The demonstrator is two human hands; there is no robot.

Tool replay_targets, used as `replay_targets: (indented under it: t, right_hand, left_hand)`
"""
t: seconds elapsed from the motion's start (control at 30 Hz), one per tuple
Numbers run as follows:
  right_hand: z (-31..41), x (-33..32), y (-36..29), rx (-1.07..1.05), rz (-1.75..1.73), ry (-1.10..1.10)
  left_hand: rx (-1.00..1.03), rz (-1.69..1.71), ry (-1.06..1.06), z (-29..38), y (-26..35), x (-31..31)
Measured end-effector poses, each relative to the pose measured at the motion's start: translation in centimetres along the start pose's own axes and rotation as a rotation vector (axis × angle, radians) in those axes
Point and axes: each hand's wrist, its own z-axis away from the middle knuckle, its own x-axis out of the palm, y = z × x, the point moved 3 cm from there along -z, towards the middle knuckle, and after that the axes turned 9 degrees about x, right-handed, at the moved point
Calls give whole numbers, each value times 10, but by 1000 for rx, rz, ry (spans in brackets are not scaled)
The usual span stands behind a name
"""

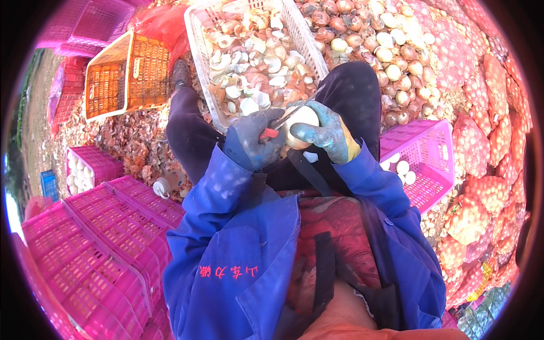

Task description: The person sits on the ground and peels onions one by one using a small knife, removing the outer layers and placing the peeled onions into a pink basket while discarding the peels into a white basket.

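Observation:
A pale, mostly peeled onion point(299, 127) is gripped in my right hand point(329, 131), which wears a blue and yellow work glove. My left hand point(257, 138), in a dark grey-blue glove, is closed around the red handle of a knife point(293, 112). The knife's narrow blade slants up to the right across the onion's upper side. Both hands are above my lap, close together. Just beyond them stands a white plastic crate point(204, 80) holding onion skins and cut pieces. A white scrap of onion point(310, 157) lies below the onion.
Unpeeled and part-peeled onions point(399, 63) are heaped at the upper right. A pink crate point(433, 182) at my right holds peeled onions. Full net bags point(471, 140) line the far right. Left are an orange crate point(148, 72), stacked pink crates point(106, 238) and a white-capped bottle point(170, 182).

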Motion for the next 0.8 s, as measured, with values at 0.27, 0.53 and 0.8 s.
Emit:
replay_targets:
  t: [0.27,0.53,0.8]
  right_hand:
    - [-9,0,37,42,-611,-158]
    - [-12,6,36,0,-832,-271]
    - [-11,0,18,-81,-601,-197]
  left_hand:
    - [-381,602,15,7,14,-9]
    - [-652,957,118,16,27,-10]
    - [-531,805,286,3,-6,-44]
